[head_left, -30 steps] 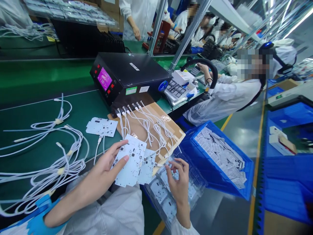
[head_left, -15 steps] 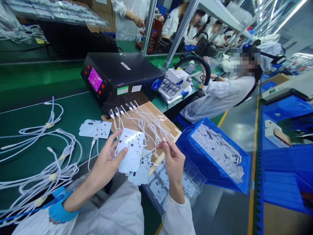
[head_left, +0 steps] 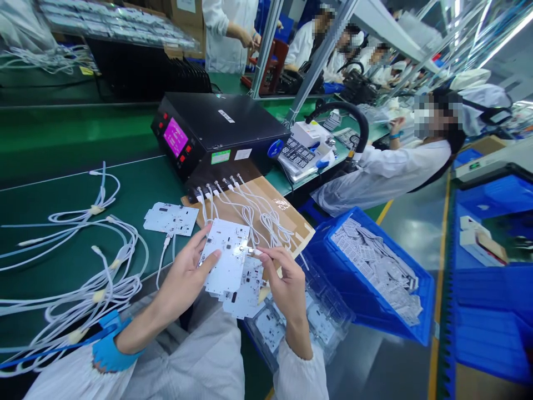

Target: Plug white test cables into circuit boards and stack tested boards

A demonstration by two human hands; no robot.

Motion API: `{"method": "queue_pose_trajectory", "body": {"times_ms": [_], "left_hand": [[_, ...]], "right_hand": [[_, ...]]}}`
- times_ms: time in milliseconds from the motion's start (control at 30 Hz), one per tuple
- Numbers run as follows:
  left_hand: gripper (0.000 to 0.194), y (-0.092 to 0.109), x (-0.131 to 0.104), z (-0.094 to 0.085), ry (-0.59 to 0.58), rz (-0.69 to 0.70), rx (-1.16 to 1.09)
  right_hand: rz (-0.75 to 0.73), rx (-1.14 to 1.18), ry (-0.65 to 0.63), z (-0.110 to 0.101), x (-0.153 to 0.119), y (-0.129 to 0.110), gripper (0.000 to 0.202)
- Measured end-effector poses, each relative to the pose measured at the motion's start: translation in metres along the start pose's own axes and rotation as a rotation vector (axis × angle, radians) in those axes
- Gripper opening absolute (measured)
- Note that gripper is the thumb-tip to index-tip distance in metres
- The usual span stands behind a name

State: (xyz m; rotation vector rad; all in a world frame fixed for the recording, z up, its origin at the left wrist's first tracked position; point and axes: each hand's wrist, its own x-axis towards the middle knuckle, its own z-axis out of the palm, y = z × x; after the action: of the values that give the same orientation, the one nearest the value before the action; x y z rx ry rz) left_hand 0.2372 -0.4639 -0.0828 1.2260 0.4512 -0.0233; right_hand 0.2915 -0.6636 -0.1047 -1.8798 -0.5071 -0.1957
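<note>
A white circuit board is held by its left edge in my left hand, thumb on its face. My right hand pinches a white cable plug at the board's right edge; whether it sits inside the socket cannot be made out. Another white board hangs lower, partly behind the held one. On the green bench a further board lies with a cable plug at its lower edge. White cables run from the front of the black box over brown cardboard.
Coiled white cables cover the bench's left part. A blue bin with flat printed pieces stands at the right. Clear trays with boards lie below my right hand. A seated person is beyond the bin.
My right hand has brought the cable plug left to the board's right edge. The view has shifted slightly, and the seated person's hand is raised.
</note>
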Motion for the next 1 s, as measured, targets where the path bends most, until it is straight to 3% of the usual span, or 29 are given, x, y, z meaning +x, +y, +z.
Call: {"method": "queue_pose_trajectory", "body": {"times_ms": [767,1000], "left_hand": [[0.087,0.004,-0.003,-0.005,0.013,-0.013,0.075],[0.082,-0.003,-0.006,-0.003,0.015,-0.074,0.042]], "right_hand": [[-0.015,-0.02,-0.078,0.001,-0.003,-0.001,0.019],[0.021,0.026,-0.095,0.003,-0.01,0.002,0.018]]}}
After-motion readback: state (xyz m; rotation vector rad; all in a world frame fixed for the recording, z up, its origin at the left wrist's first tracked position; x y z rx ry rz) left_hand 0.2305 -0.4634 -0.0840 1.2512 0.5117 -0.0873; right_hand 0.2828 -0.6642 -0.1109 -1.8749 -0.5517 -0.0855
